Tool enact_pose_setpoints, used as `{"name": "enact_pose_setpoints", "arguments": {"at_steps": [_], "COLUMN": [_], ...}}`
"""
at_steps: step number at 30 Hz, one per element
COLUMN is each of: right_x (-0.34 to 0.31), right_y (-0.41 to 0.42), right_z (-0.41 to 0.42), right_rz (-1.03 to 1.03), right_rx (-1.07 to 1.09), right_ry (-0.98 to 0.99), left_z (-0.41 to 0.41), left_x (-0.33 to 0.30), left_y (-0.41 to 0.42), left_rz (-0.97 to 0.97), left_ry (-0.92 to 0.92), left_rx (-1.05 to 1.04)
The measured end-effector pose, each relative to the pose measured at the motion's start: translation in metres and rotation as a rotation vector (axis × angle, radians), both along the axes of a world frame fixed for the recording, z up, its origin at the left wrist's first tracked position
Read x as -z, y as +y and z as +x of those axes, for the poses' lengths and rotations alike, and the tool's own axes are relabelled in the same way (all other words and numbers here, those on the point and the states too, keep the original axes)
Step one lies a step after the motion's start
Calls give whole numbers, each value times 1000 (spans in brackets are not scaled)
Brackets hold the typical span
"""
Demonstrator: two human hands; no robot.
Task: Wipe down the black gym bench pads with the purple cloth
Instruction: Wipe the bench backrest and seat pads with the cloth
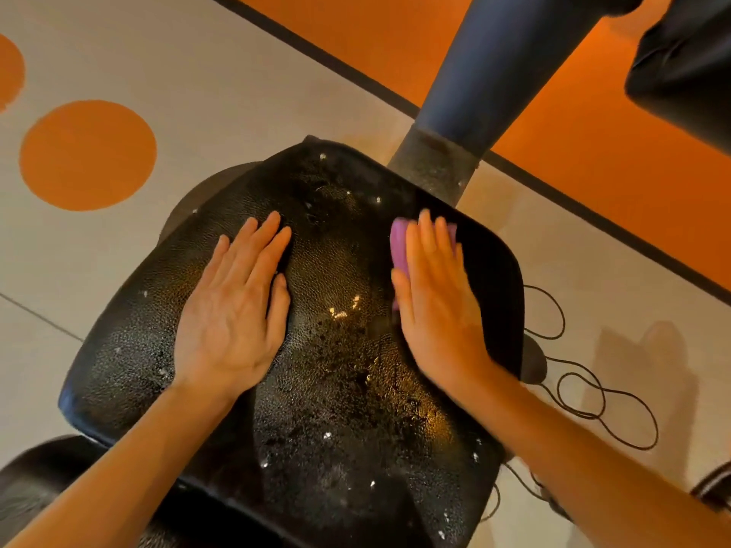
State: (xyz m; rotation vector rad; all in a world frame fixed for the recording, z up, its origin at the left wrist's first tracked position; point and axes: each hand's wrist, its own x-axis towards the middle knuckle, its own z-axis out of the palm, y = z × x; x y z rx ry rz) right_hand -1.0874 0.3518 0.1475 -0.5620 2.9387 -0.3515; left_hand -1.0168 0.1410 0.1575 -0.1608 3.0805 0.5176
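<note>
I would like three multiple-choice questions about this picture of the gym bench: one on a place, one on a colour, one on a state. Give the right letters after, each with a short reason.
1. Where is the purple cloth?
A. under the right hand
B. under the left hand
C. on the floor

2. What colour are the round spots on the pale floor?
A. blue
B. orange
C. green

3. How does the left hand lie on the black textured bench pad?
A. curled in a fist
B. lifted off
C. flat, fingers straight

Answers: 1 A, purple shows beside the right fingers; 2 B, both spots are orange; 3 C, the palm lies flat on the pad.
</note>
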Motion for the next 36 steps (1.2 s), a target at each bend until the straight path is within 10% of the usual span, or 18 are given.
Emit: {"name": "enact_pose_setpoints", "arguments": {"at_steps": [36], "right_x": [3], "right_y": [7], "right_z": [-56], "right_rz": [1], "right_rx": [224], "right_ry": [106], "left_z": [-2], "left_x": [-2], "left_y": [1], "left_rz": [14], "left_ry": [-19], "left_rx": [-12]}}
